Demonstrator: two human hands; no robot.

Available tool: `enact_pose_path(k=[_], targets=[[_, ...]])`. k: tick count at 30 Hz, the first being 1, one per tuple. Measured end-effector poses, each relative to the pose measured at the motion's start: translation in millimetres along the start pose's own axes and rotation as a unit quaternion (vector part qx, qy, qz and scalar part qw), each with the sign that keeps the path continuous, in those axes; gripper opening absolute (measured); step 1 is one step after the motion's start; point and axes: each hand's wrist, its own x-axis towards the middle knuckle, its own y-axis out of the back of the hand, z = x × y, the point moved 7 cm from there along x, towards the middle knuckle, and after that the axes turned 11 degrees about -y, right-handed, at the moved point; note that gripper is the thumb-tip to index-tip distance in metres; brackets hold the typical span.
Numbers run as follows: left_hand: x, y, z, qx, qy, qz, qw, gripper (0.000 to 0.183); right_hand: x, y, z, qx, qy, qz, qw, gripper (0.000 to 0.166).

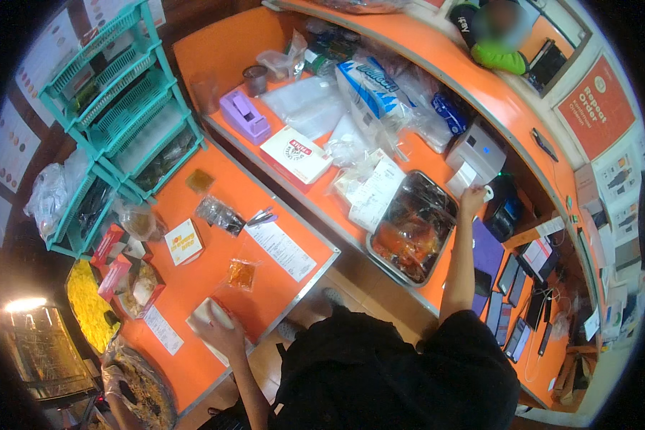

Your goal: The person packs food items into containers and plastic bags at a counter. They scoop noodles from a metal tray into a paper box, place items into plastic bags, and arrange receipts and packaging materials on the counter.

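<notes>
My left hand (220,328) rests on a white food box (200,317) near the edge of the orange table; whether its fingers grip the box or only lie on it is hard to tell. A small sachet of orange sauce (242,274) and a long printed receipt (282,250) lie beyond that box. My right hand (472,201) is at the grey label printer (475,153), with a small white piece of paper (488,193) between its fingers. Just left of the right forearm stands a metal tray (373,244) holding plastic-wrapped food in red-brown sauce.
Several phones (508,274) and cables lie right of my right arm. A purple tape dispenser (245,117) and a closed food box (295,153) stand on the counter. Teal racks (134,113) stand at left. A co-worker's gloved hand (115,376) is lower left; another person (497,59) leans at the upper counter.
</notes>
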Motion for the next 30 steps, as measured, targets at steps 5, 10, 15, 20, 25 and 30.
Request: enact_pose_path(k=[5,10,15,20,25,30], targets=[[-26,8,-3,0.125,0.193,-0.026,0.973,0.069,27,-39,90,0.222,-0.147,-0.195,0.944,0.026],[-32,3,-9,0.178,0.181,-0.013,0.967,0.068,19,-32,52,0.299,-0.05,-0.189,0.934,0.022],[-33,3,-7,0.18,0.175,-0.005,0.968,0.068,3,-23,21,0.281,-0.13,-0.19,0.932,0.023],[-34,4,-8,0.164,0.198,-0.025,0.966,0.068,4,-22,26,0.303,-0.11,-0.141,0.936,0.027],[-30,5,-1,0.162,0.186,-0.002,0.969,0.067,21,-17,38,0.277,-0.119,-0.136,0.944,0.019],[-30,8,-2,0.104,0.196,0.002,0.975,0.072,31,-8,27,0.154,-0.028,-0.082,0.984,0.012]])
